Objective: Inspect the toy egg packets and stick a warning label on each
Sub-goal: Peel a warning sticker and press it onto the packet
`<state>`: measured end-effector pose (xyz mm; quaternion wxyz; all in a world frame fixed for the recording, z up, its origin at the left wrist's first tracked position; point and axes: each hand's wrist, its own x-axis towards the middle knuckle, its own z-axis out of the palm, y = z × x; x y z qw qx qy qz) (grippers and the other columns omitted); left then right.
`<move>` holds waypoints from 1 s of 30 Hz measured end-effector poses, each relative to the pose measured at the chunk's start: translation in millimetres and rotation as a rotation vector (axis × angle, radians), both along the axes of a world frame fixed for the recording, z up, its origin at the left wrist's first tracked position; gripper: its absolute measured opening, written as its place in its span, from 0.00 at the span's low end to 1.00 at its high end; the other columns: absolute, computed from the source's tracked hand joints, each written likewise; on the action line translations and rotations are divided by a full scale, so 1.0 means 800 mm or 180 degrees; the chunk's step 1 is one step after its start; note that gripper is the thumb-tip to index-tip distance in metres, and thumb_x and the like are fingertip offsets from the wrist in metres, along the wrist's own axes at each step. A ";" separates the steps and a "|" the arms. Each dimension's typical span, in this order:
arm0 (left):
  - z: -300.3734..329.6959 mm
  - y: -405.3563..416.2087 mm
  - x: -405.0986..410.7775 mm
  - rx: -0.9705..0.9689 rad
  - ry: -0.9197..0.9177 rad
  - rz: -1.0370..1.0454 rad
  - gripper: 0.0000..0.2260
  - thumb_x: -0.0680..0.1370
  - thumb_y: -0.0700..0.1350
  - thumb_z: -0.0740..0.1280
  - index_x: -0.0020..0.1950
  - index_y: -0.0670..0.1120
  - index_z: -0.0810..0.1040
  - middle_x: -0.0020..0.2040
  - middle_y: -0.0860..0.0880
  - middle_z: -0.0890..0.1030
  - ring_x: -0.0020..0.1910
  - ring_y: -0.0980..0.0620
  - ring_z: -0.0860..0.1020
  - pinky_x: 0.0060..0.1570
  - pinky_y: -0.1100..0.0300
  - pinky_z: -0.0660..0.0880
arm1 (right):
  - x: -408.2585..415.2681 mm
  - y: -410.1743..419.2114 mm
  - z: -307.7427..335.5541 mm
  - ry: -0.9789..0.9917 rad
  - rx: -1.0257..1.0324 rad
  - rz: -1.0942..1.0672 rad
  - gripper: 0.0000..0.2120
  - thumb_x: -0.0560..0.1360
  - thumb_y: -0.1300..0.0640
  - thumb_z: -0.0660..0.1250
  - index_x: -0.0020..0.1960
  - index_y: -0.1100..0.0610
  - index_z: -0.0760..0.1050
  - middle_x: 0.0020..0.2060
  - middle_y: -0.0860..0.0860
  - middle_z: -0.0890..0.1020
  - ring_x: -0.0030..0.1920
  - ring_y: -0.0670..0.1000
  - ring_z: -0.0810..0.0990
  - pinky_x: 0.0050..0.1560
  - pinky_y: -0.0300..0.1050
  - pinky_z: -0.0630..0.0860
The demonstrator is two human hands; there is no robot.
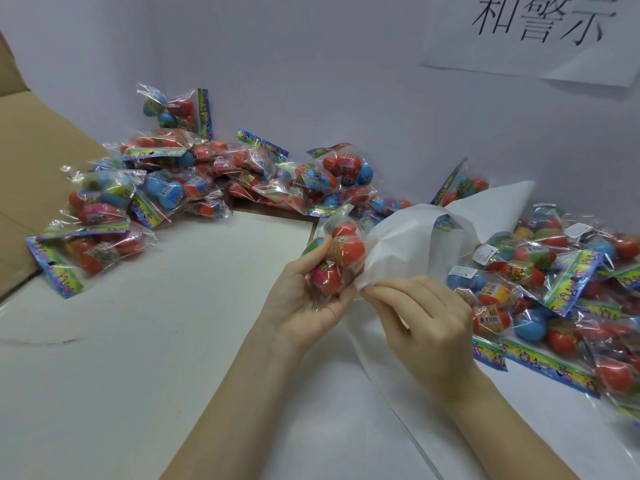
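Beside the white backing sheet (412, 237), my left hand (304, 299) grips one toy egg packet (337, 258); my right hand (422, 317) pinches the sheet's edge. Risk: slippery film may let the label crease or stick crooked.

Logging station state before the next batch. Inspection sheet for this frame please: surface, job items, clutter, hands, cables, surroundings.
Surface: white tabletop, bare in the near left part.
Job's things: held packet of toy eggs; white label sheet curling up beside it; left pile of packets along the wall; right pile, several showing small white warning labels.
Clutter: brown cardboard at the left edge, under part of the left pile.
Grippers: left hand has its grip around the held packet; right hand pinches the label sheet's edge.
Cables: nothing seen.
Surroundings: white wall with a printed paper sign, top right.
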<state>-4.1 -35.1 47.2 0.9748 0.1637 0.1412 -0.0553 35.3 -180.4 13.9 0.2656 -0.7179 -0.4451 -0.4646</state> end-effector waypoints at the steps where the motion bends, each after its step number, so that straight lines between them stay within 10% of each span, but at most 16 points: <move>1: 0.001 0.001 0.000 -0.0024 0.0020 -0.0001 0.15 0.65 0.40 0.69 0.50 0.35 0.77 0.37 0.38 0.83 0.32 0.44 0.83 0.28 0.51 0.80 | 0.001 0.001 -0.002 0.0078 0.0036 -0.0008 0.01 0.67 0.65 0.73 0.38 0.61 0.82 0.35 0.52 0.84 0.32 0.54 0.81 0.32 0.47 0.75; 14: -0.004 0.004 0.003 0.0261 -0.0105 0.0298 0.08 0.68 0.41 0.69 0.38 0.37 0.84 0.39 0.39 0.84 0.34 0.45 0.84 0.28 0.54 0.80 | 0.003 0.011 -0.010 0.1161 0.0639 -0.0237 0.07 0.65 0.60 0.74 0.42 0.61 0.83 0.39 0.54 0.84 0.40 0.54 0.81 0.45 0.44 0.74; 19: -0.010 0.012 0.002 0.1196 -0.0466 0.0666 0.08 0.64 0.46 0.70 0.40 0.47 0.86 0.45 0.47 0.85 0.46 0.51 0.81 0.60 0.47 0.72 | 0.002 0.014 -0.015 0.1491 0.0378 -0.0384 0.12 0.64 0.56 0.73 0.46 0.61 0.83 0.43 0.53 0.84 0.45 0.51 0.79 0.48 0.38 0.74; 30: -0.012 0.006 -0.001 0.2277 -0.0585 0.0235 0.08 0.63 0.50 0.69 0.38 0.50 0.85 0.37 0.51 0.84 0.37 0.56 0.81 0.49 0.56 0.73 | 0.004 0.011 -0.019 0.1592 0.0011 -0.0416 0.10 0.68 0.55 0.70 0.46 0.59 0.82 0.46 0.53 0.83 0.46 0.55 0.78 0.50 0.42 0.71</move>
